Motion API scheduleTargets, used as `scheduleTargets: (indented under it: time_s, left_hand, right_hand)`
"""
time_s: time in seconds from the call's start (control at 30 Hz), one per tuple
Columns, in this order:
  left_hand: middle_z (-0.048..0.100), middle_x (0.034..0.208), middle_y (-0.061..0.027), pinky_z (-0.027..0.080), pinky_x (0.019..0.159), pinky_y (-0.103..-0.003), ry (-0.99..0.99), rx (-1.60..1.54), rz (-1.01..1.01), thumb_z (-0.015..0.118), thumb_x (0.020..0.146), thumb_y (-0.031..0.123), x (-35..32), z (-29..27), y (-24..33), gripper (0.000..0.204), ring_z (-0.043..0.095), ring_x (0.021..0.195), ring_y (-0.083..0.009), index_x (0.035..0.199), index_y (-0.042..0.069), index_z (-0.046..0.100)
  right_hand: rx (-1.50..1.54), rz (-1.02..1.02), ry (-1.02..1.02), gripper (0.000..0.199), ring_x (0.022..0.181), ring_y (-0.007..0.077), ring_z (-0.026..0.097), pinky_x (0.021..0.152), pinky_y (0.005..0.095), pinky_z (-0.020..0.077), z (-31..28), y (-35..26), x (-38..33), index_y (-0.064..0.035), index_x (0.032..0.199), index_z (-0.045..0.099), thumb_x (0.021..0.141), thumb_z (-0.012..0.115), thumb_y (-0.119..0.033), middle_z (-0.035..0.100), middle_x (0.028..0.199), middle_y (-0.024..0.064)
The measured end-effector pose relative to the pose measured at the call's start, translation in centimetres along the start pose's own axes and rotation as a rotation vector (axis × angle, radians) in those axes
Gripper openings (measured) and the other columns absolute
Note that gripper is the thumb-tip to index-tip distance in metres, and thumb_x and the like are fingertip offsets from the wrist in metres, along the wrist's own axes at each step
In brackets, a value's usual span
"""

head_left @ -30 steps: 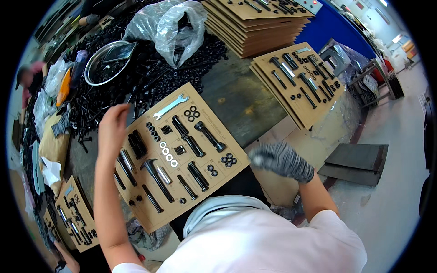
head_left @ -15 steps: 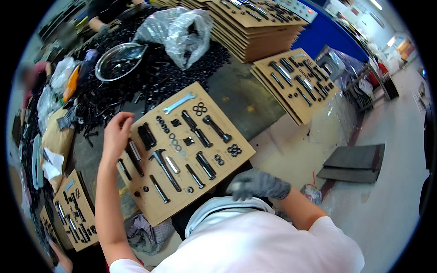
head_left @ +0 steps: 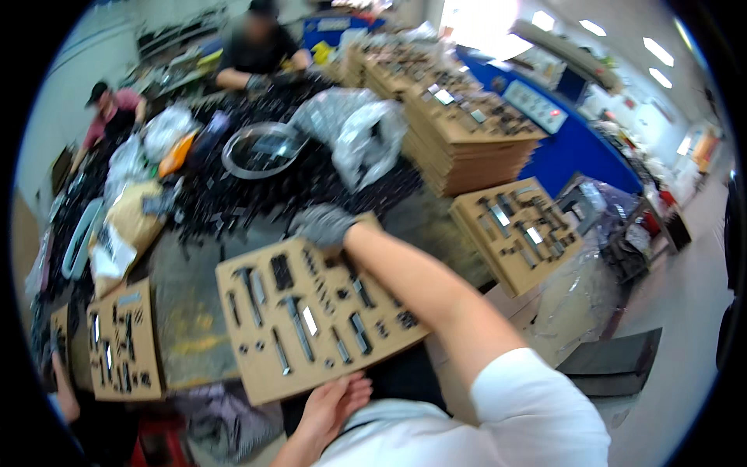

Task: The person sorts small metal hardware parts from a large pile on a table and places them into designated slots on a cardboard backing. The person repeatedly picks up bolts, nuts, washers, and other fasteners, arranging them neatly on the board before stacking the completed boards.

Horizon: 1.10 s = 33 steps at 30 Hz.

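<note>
The person's right arm stretches forward and to the left across the body, bare from a short white sleeve to the wrist, elbow nearly straight. The right hand, in a grey knitted glove, is held palm down at the far end of the reach, fingers curled under; whether they grip anything cannot be told from this angle. The left hand is bare and sits low, close against the torso, its fingers together and pointing up and to the right, loosely extended. The left forearm runs down toward the lower edge, partly cut off from view.
</note>
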<state>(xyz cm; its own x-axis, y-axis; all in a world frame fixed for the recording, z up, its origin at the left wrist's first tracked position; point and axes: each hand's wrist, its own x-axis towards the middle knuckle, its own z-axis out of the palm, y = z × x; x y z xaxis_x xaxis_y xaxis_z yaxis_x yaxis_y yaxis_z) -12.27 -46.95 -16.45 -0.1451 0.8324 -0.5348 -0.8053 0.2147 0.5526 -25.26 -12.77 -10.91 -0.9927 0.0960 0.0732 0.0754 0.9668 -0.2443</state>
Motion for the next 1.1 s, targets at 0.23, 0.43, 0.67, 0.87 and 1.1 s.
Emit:
scheduleTargets:
  time_s: [0.23, 0.43, 0.67, 0.87, 1.1]
  left_hand:
    - [0.052, 0.142, -0.0215, 0.048, 0.104, -0.037, 0.037, -0.092, 0.192, 0.052, 0.104, 0.03, -1.0, -0.5, -1.2, 0.05, 0.053, 0.13, -0.0313, 0.139, -0.005, 0.043]
    - [0.051, 0.142, -0.023, 0.048, 0.105, -0.038, 0.034, -0.134, 0.219, 0.046, 0.106, 0.026, -1.0, -0.7, -1.4, 0.046, 0.052, 0.131, -0.0327, 0.139, -0.006, 0.042]
    - [0.056, 0.134, -0.0258, 0.051, 0.101, -0.039, 0.056, -0.072, 0.242, 0.047, 0.106, 0.024, -2.8, -0.7, -0.7, 0.044, 0.058, 0.124, -0.0343, 0.136, -0.008, 0.045]
    - [0.06, 0.129, -0.026, 0.054, 0.096, -0.038, 0.045, 0.074, 0.251, 0.052, 0.104, 0.023, -5.5, -0.3, 1.3, 0.039, 0.062, 0.119, -0.034, 0.127, -0.009, 0.05]
    - [0.07, 0.1, -0.0201, 0.06, 0.078, -0.033, 0.029, 0.283, 0.281, 0.047, 0.106, 0.022, -5.3, 0.1, 3.5, 0.03, 0.071, 0.089, -0.0257, 0.108, -0.005, 0.059]
  right_hand:
    - [0.362, 0.043, -0.267, 0.038, 0.092, 0.0247, 0.07, 0.084, 0.0355, 0.0546, 0.9, 1.4, 3.3, -0.011, 0.115, 0.073, 0.08, 0.059, -0.008, 0.074, 0.104, 0.0111]
    - [0.484, 0.146, -0.282, 0.039, 0.082, 0.0193, 0.069, 0.072, 0.0317, 0.057, -0.6, 0.3, 2.6, -0.0096, 0.114, 0.074, 0.078, 0.061, 0.001, 0.075, 0.097, 0.0088]
    - [0.297, 0.054, -0.173, 0.037, 0.092, 0.0216, 0.071, 0.087, 0.0338, 0.0547, -2.2, 1.7, 0.2, -0.0116, 0.111, 0.076, 0.076, 0.064, -0.011, 0.075, 0.103, 0.0117]
    - [0.316, 0.258, -0.142, 0.034, 0.101, 0.0226, 0.068, 0.093, 0.0348, 0.0516, -6.0, 1.3, -6.5, -0.01, 0.116, 0.073, 0.084, 0.063, -0.01, 0.073, 0.11, 0.0134]
    - [0.341, 0.433, 0.07, 0.034, 0.095, 0.0224, 0.069, 0.091, 0.0322, 0.0523, -9.7, 2.1, -17.6, -0.0063, 0.113, 0.074, 0.08, 0.066, -0.008, 0.075, 0.107, 0.0125]
